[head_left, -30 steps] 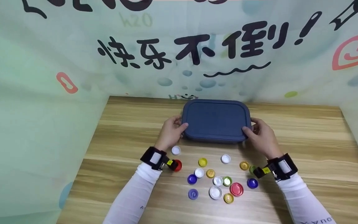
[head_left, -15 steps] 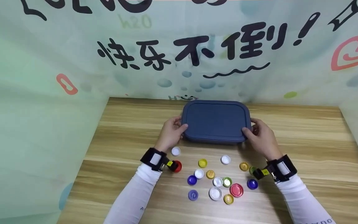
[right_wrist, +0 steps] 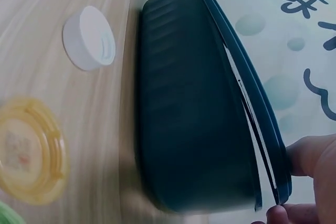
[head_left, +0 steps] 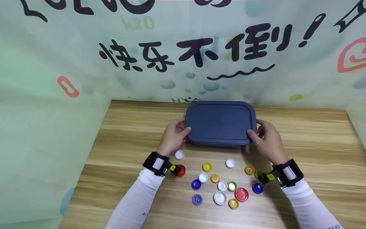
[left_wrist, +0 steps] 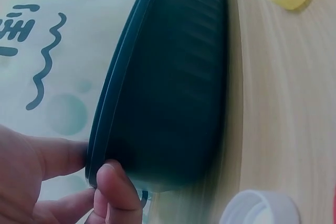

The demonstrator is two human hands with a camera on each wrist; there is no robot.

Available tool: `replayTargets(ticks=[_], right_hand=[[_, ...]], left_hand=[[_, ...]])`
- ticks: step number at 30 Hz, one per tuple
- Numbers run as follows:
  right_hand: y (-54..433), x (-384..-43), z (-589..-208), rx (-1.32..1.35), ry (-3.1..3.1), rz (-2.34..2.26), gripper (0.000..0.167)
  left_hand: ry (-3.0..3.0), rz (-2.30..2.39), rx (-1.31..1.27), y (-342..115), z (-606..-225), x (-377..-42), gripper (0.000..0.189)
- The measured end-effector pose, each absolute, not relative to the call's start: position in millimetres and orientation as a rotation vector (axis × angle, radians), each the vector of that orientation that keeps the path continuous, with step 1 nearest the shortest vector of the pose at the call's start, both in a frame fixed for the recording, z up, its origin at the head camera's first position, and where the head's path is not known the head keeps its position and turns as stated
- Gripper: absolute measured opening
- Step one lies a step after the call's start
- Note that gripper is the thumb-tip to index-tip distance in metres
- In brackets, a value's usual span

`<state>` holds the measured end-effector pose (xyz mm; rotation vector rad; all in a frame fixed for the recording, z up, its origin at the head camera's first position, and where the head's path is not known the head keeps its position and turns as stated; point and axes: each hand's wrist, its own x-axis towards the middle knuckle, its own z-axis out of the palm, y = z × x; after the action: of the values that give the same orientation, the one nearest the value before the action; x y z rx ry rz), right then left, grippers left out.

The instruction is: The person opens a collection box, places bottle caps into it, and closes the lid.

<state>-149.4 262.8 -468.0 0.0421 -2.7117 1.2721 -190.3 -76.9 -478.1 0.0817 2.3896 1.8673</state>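
Observation:
A dark blue lid (head_left: 220,122) covers a rectangular storage box (right_wrist: 194,108) of the same colour at the back of the table. My left hand (head_left: 174,135) pinches the lid's left edge, thumb on top and fingers under the rim. At the opposite end my right hand (head_left: 269,140) holds the lid's right edge in the same way. In the right wrist view, the lid stands raised off the box, and a narrow gap widens toward my right hand. Toward my left hand, the lid sits close to the box rim. The inside of the box is hidden.
Several bottle caps lie loose before the box, among them a white cap (head_left: 230,163), a yellow cap (head_left: 206,167), a red cap (head_left: 241,194) and a blue cap (head_left: 257,188). A printed cloth backdrop (head_left: 157,86) hangs right behind the table.
The lid has come up very slightly in the head view, with both hands keeping their hold on its edges. The caps lie where they were.

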Motion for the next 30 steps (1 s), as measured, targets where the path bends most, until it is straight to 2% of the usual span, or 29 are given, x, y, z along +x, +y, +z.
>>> replayTargets(ticks=[16,24,30], right_hand=[[255,-141,-458,0.079,-2.574,1.404,0.054],[254,-131,-450,0.015,-2.412,1.792,0.06],[257,-124,-446,-0.043,-2.255,2.052,0.058]], left_hand=[[2.615,1.746,0.159,-84,-472,-185,0.053],[2.596,1.809,0.211,-80,-455,-168,0.056],[2.623,1.781,0.279,-74,-446,-156,0.058]])
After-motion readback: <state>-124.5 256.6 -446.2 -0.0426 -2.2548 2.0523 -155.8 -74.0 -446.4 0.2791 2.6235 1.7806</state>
